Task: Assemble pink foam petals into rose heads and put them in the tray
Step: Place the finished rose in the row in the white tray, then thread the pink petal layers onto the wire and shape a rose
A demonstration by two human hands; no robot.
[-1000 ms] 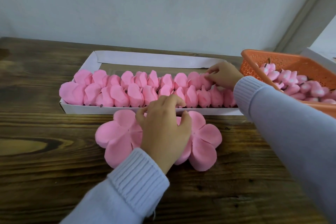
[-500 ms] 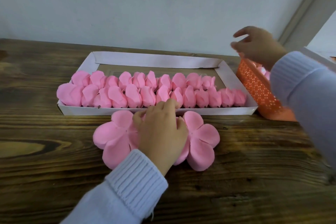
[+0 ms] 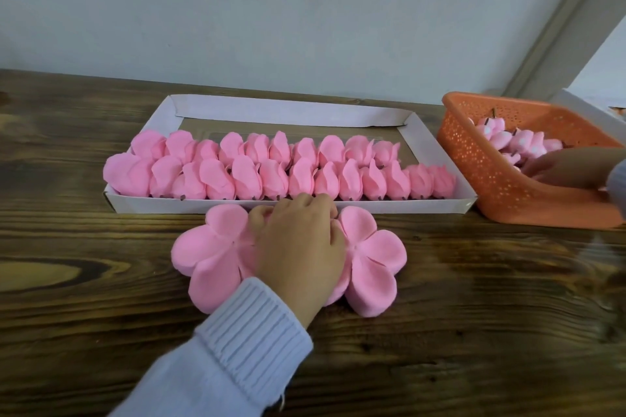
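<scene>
- At the near middle of the dark wooden table (image 3: 101, 315), the left hand (image 3: 298, 247) lies palm down where two flat pink foam flower-shaped petal pieces (image 3: 213, 257) overlap. Its fingers are bent, with the tips on the foam. Whether they pinch a layer is hidden under the palm. It has not moved over the last second.
- A pale blue knitted sleeve (image 3: 244, 342) covers that wrist.
- Just beyond the petals is a long white cardboard tray (image 3: 288, 112). It holds two rows of finished pink foam rose heads (image 3: 271, 173); the front row reaches the tray's right end, and the back row stops short of it.
- A second ago the right hand (image 3: 569, 169) was at the right end of those rows. Now it reaches into a tilted orange perforated plastic basket (image 3: 491, 173) to the right of the tray.
- That hand is blurred, so I cannot tell whether it grips anything.
- The move suggests one rose has been placed and the next is beginning.
- Small pink foam buds (image 3: 518, 142) are heaped in the basket.
- Nothing blocks the path between basket, petals and tray, and free space remains at the right end of the back row.
</scene>
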